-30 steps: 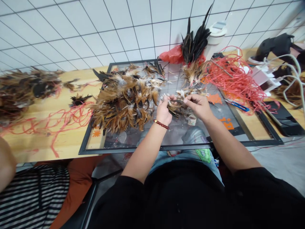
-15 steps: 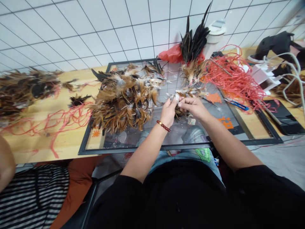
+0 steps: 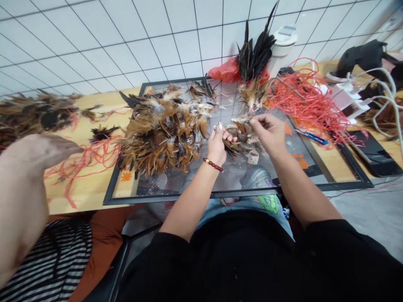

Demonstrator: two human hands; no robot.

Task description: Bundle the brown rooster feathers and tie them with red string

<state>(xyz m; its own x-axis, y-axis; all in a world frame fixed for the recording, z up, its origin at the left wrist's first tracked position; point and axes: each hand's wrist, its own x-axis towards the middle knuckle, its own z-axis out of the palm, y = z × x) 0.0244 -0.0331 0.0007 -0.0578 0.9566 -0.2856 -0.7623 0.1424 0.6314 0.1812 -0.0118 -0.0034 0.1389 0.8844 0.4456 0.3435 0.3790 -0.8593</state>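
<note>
One left hand gripping a small feather bunch, right hand pinching loose feathers.

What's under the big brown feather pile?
The feather pile lies on a see-through pane and overlaps the left side of its black frame. Whatever else is directly beneath is covered and can't be seen.

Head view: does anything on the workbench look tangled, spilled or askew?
Yes. On the right, red strands sprawl in a loose tangle close to the blue-handled tool. On the left, a dark feather tuft lies stray outside the black frame, apart from the brown feather pile.
</note>
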